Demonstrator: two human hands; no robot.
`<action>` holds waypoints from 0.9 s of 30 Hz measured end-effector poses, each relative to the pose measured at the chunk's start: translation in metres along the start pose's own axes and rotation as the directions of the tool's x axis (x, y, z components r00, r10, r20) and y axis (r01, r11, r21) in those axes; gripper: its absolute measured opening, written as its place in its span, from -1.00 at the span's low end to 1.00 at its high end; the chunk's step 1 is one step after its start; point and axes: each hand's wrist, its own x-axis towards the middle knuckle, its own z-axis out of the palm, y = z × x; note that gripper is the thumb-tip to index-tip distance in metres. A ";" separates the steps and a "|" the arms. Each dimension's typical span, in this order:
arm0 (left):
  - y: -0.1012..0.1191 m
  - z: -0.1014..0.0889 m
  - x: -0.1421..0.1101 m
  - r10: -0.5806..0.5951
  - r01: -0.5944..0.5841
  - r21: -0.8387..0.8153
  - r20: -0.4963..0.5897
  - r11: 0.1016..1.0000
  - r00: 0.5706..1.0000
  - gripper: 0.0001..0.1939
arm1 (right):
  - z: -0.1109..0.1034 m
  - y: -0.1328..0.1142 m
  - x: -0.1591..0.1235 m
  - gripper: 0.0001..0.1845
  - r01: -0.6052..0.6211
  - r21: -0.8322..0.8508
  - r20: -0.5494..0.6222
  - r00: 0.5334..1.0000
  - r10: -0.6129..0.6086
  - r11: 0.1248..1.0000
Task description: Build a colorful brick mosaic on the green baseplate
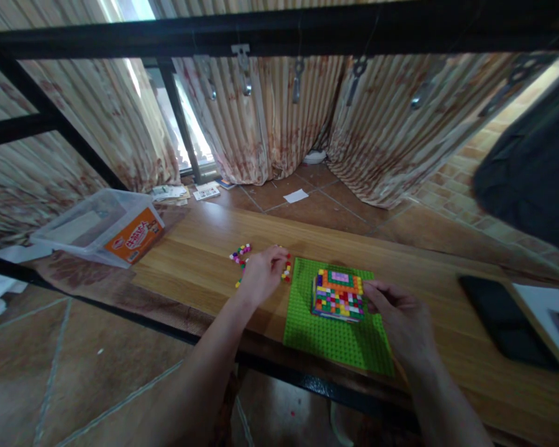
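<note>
A block of many-coloured toy bricks (338, 301) stands on a green studded baseplate (340, 347), with a lilac patch on its top. My right hand (403, 316) is at the block's right side, thumb and fingertips pinched together against its upper right edge. Whether a small brick is between them cannot be made out. Left of the baseplate, my left hand (263, 273) hovers low over the wooden table, fingers curled together among loose small bricks (241, 251). It covers part of that scatter, and what its fingertips hold is hidden.
A clear plastic box (90, 226) with an orange label stands at the table's left end. On the right lie a dark phone or tablet (505, 320) and white paper (543, 304). A black metal bar with hooks (297, 81) crosses above; patterned curtains (270, 124) hang behind.
</note>
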 end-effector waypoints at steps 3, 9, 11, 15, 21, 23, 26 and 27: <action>-0.013 -0.016 0.003 -0.046 0.042 0.125 0.029 0.991 0.999 -0.77 | 0.000 -0.001 0.000 -0.67 0.007 -0.017 -0.002 1.000 -0.007 1.000; -0.002 -0.009 -0.005 0.009 -0.057 0.264 0.180 0.963 0.984 -0.81 | 0.002 -0.001 0.001 -0.68 0.000 -0.016 -0.017 1.000 0.000 1.000; 0.003 -0.003 -0.008 -0.021 -0.042 0.332 0.185 0.942 0.983 -0.84 | 0.001 0.000 0.002 -0.68 0.008 -0.021 -0.013 1.000 -0.008 1.000; 0.008 0.002 -0.010 -0.059 -0.026 0.423 0.188 0.906 0.980 -0.81 | 0.001 0.003 0.003 -0.71 0.017 -0.032 -0.011 1.000 -0.017 0.999; 0.004 0.005 -0.008 -0.039 -0.036 0.416 0.171 0.908 0.985 -0.73 | 0.002 -0.001 0.001 -0.72 0.009 -0.008 -0.022 1.000 -0.010 1.000; 0.002 0.004 -0.006 -0.009 -0.038 0.344 0.133 0.938 0.991 -0.71 | 0.003 -0.002 0.000 -0.72 -0.007 0.005 -0.020 1.000 0.007 1.000; 0.007 0.003 -0.004 0.039 -0.050 0.125 0.086 0.991 0.996 -0.72 | 0.004 -0.004 0.000 -0.71 -0.017 0.014 -0.017 1.000 0.017 1.000; 0.010 0.004 -0.004 0.047 -0.050 0.038 0.078 0.998 0.996 -0.74 | 0.004 -0.004 0.000 -0.71 -0.017 0.014 -0.016 1.000 0.017 1.000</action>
